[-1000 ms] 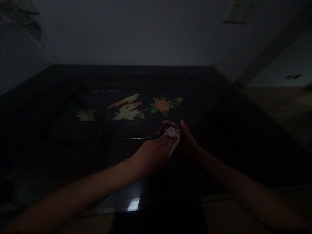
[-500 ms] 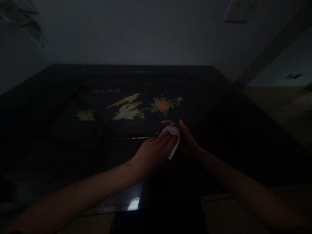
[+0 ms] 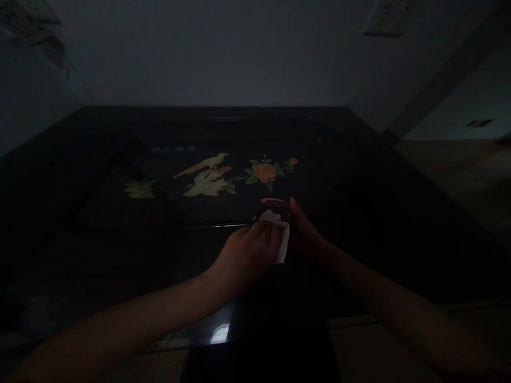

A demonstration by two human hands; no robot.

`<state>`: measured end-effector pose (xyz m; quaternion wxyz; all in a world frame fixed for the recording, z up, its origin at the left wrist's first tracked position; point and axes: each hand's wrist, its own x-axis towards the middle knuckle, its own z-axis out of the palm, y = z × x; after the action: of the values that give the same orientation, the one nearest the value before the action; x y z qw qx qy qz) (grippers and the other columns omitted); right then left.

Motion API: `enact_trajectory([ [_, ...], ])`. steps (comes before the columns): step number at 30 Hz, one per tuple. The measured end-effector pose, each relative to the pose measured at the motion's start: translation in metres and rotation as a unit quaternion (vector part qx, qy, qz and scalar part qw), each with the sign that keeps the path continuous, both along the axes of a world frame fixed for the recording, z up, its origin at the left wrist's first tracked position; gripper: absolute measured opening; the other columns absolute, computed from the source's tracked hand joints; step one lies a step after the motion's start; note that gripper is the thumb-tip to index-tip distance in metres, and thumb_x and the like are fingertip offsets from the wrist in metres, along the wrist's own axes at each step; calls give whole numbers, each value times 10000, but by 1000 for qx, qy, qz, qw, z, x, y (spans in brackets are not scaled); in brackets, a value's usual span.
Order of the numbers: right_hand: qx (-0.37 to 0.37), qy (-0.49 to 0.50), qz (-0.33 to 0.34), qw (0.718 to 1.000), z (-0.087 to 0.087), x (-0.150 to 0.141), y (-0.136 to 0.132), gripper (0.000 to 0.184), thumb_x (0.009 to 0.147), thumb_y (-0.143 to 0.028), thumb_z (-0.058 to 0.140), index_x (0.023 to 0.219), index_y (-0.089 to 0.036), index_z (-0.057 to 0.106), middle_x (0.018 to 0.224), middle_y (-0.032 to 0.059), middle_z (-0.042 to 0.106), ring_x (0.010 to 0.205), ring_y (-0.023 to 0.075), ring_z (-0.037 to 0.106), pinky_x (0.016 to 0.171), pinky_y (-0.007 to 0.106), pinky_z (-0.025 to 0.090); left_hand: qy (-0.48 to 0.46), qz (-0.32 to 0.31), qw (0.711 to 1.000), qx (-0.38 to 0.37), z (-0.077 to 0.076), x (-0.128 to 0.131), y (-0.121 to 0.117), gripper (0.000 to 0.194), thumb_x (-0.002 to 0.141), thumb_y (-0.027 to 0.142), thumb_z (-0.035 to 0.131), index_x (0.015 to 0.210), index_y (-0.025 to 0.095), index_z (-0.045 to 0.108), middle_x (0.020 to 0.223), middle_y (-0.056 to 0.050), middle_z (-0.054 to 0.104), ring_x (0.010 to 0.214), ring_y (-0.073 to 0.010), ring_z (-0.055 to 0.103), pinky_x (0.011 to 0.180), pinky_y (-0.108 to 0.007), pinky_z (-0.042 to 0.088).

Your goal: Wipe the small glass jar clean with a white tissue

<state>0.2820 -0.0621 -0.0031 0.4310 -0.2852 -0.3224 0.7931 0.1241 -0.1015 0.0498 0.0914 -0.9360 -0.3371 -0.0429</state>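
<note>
My left hand is closed on a white tissue and presses it against a dark, shiny, rounded object. Around the far and right side of that object wraps my right hand, with its fingertips showing beyond the rim. The object's kind is hard to make out in the dim light; it looks like dark glass or a glossy bowl. Both hands are over the near part of a glossy black table.
The tabletop carries a decorative picture of a bird and an orange flower. A pale wall stands behind the far edge. Wall sockets are at upper right, others at upper left. Wooden floor lies to the right.
My left hand has shifted slightly left and down with the tissue, baring more of the dark object's top. My right hand keeps its hold, moving slightly left.
</note>
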Motion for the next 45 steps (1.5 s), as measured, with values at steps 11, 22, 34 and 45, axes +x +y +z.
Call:
enact_trajectory([
  [11, 6, -19, -7, 1000, 7, 0, -2, 495, 816, -619, 518, 1077, -215, 633, 910, 40, 718, 842, 197, 662, 810, 337, 483, -117, -4, 973, -197, -4, 2, 4, 268, 910, 182, 440, 1174, 142, 453, 1008, -73, 702, 862, -199, 692, 729, -314, 569],
  [22, -10, -8, -21, 1000, 2, 2, 0, 435, 824, -599, 525, 1020, -232, 653, 906, 11, 702, 885, 166, 649, 881, 315, 464, -47, -1, 998, -41, -17, 1, 7, 410, 914, 137, 406, 1323, 107, 417, 1350, -147, 541, 1312, -243, 444, 919, -332, 519],
  [34, 3, -11, -24, 1000, 0, -1, -2, 504, 838, -660, 465, 1073, -247, 634, 961, 27, 713, 909, 168, 655, 895, 320, 465, -4, 22, 1000, 19, -8, 1, -1, 360, 896, 69, 415, 1238, 42, 521, 1210, -176, 638, 1100, -250, 619, 741, -324, 584],
  [45, 8, -23, -33, 999, 5, -1, -3, 528, 822, -660, 493, 1084, -220, 623, 898, 32, 711, 813, 171, 660, 788, 306, 486, -127, -19, 985, -113, -9, 2, 4, 331, 901, 187, 459, 1218, 93, 447, 1113, -125, 654, 981, -222, 650, 794, -341, 565],
])
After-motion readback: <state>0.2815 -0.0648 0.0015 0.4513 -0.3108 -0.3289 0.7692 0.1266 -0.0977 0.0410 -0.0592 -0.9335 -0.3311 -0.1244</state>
